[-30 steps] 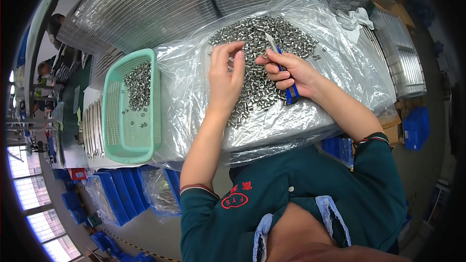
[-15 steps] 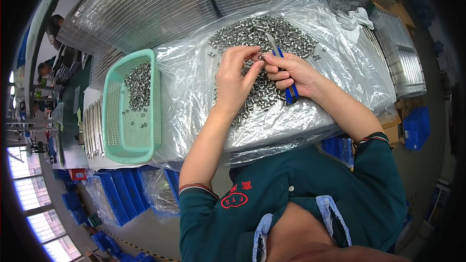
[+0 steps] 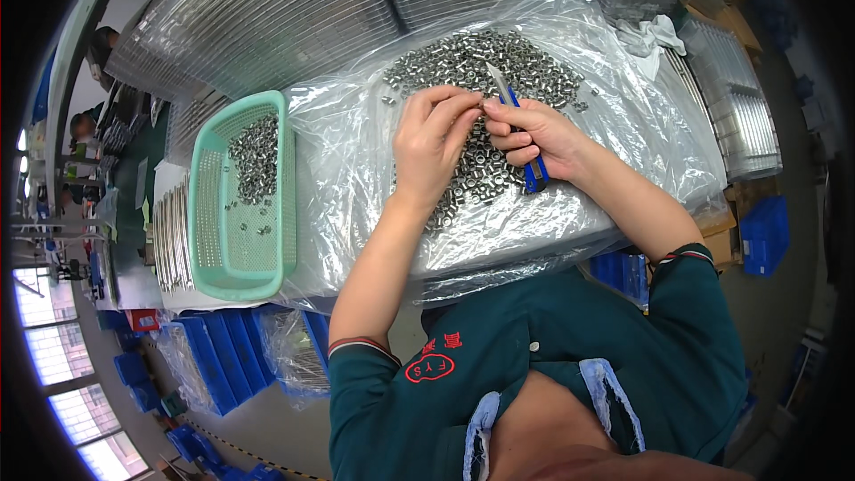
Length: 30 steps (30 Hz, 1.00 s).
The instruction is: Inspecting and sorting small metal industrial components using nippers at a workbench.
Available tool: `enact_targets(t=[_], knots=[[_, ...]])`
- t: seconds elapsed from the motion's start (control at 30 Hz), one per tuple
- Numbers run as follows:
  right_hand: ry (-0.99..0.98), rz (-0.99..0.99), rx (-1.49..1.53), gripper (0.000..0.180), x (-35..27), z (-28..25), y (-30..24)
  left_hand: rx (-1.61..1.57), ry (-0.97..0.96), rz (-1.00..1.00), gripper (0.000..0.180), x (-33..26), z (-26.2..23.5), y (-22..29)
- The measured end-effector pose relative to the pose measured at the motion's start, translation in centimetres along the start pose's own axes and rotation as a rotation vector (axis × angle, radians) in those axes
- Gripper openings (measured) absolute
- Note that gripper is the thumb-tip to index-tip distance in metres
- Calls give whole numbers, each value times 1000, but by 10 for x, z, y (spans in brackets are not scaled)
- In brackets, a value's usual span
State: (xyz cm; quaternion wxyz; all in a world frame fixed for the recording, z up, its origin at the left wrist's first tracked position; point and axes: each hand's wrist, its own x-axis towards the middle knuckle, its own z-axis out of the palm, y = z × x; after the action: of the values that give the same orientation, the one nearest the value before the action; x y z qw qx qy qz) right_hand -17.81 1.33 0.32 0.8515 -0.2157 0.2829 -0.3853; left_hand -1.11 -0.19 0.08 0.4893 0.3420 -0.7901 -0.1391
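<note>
Fingers of the right hand (image 3: 550, 136) wrap round a blue-handled utility knife (image 3: 535, 176), blade pointing up-frame. The left hand (image 3: 427, 147) bends its fingertips to meet them mid-frame; whether they pinch anything, I cannot tell. Beneath lies a heap of small silvery metal rings (image 3: 482, 171) on clear plastic sheeting (image 3: 337, 180). At left, a mint-green perforated plastic basket (image 3: 288, 205) holds similar pieces. Red embroidered lettering (image 3: 430, 369) marks the dark green shirt (image 3: 534, 374), lower centre.

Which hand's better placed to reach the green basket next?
Left, likely: the left hand is nearer the green basket; the right hand holds a blue knife.
</note>
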Motion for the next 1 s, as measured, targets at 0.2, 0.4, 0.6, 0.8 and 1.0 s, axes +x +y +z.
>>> enact_targets(t=[0.2, 0.4, 0.6, 0.8, 1.0], knots=[[13, -5, 18, 11, -1, 1, 1, -40, -1, 17, 16, 2, -2, 5], [-3, -29, -21, 12, 0, 0, 0, -10, 11, 69, 19, 1, -2, 3], [18, -49, -28, 12, 0, 3, 2, -64, 15, 8, 20, 1, -1, 8], [26, -84, -96, 13, -1, 1, 2, -81, 7, -41, 20, -1, -2, 2], [71, -90, -124, 14, -2, 4, 0, -51, -11, -45, 18, -1, -4, 1]])
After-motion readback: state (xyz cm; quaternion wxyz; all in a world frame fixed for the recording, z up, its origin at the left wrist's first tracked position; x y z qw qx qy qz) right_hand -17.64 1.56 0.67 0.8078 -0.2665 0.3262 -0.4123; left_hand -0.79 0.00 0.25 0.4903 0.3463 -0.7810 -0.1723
